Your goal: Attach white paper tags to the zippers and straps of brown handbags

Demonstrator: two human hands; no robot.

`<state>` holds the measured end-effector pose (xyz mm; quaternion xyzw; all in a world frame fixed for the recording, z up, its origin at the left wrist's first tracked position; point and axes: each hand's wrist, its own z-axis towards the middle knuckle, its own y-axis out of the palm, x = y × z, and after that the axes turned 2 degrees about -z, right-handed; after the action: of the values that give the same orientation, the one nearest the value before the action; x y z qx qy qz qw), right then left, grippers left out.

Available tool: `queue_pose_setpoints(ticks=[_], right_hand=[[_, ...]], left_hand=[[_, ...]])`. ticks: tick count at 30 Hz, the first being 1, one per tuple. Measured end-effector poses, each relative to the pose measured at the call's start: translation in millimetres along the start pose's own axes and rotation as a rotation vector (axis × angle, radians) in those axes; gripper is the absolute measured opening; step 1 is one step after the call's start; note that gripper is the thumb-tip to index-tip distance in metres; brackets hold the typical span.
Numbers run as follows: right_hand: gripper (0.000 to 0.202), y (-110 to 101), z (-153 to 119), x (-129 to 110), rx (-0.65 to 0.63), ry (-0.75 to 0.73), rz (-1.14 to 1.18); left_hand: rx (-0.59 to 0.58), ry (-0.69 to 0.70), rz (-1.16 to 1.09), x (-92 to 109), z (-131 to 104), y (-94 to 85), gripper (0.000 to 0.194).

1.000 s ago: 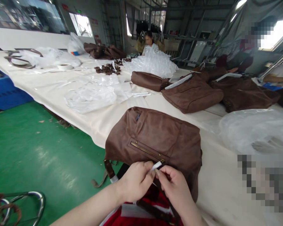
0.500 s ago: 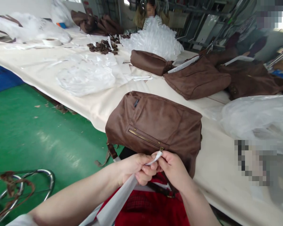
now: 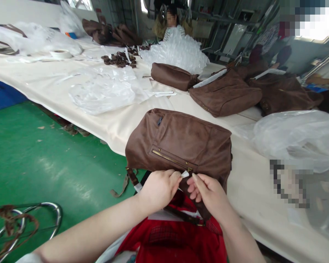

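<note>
A brown leather-look backpack (image 3: 181, 135) lies at the table's front edge, its front pocket with a brass zipper (image 3: 167, 157) facing up. My left hand (image 3: 161, 188) is closed, pinching a white strip (image 3: 185, 174) of paper-like material whose short end sticks out beside the zipper's lower right end. Just to the right, my right hand (image 3: 208, 190) has thumb and forefinger pressed together near the zipper pull, the other fingers loosely curled. What lies between those fingertips, if anything, is too small to make out. A brown strap (image 3: 133, 177) with a pale wrapping hangs at the bag's left.
More brown bags (image 3: 224, 91) lie farther back on the cream-covered table (image 3: 115, 128). Clear plastic bags (image 3: 106, 89) lie at left, with another plastic heap (image 3: 298, 135) at right. Behind a pile of wrapped pieces (image 3: 178, 51) sits a person. A metal-framed stool (image 3: 55, 215) stands on the green floor.
My hands have drawn apart, the right one moving a little rightward. The long white strip that hung below them is out of sight; only a short white end shows at my left fingers.
</note>
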<state>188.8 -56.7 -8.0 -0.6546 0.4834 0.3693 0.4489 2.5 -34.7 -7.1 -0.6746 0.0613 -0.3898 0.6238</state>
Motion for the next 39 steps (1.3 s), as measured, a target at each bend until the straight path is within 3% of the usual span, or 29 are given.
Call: queue_pose_setpoints(ticks=[3,7,13,18,23,26,28,30,33,36,39], right_hand=[[0.059,1,-6,-9,-0.044,0.031,0.110],[0.065,6,-12,-28,0.021,-0.013,-0.177],[0.044,21,-15,-36,0.323,-0.278,-0.715],[0.024,19,-21,-24,0.287,-0.285,-0.680],[0.030,25,-25,-1,0.098,-0.034,0.012],[0.034,41,-21,17,0.109,0.052,0.393],[0.035,51,-17,28,0.137,0.057,0.515],[0.036,56,-13,35,0.150,0.047,0.536],[0.037,56,-9,40,0.152,0.038,0.517],[0.035,55,-6,41,0.146,0.003,0.516],[0.032,54,-4,39,0.134,-0.031,0.559]], left_hand=[[-0.062,0.127,0.312,1,-4,-0.1,0.034],[-0.089,0.144,0.448,4,-7,5.8,0.042],[-0.102,0.139,0.433,11,-7,15.3,0.040],[-0.097,0.087,0.344,12,-8,12.8,0.044],[0.078,-0.134,-0.079,4,-11,11.0,0.022],[0.127,-0.256,-0.407,3,-9,12.9,0.020],[0.105,-0.354,-0.725,2,-5,14.3,0.023],[0.019,-0.499,-1.133,1,-1,14.8,0.025],[-0.257,-0.671,-1.680,-6,4,12.1,0.028],[-0.558,-0.717,-1.961,-13,7,5.5,0.022],[-0.770,-0.729,-2.082,-15,7,-1.5,0.019]])
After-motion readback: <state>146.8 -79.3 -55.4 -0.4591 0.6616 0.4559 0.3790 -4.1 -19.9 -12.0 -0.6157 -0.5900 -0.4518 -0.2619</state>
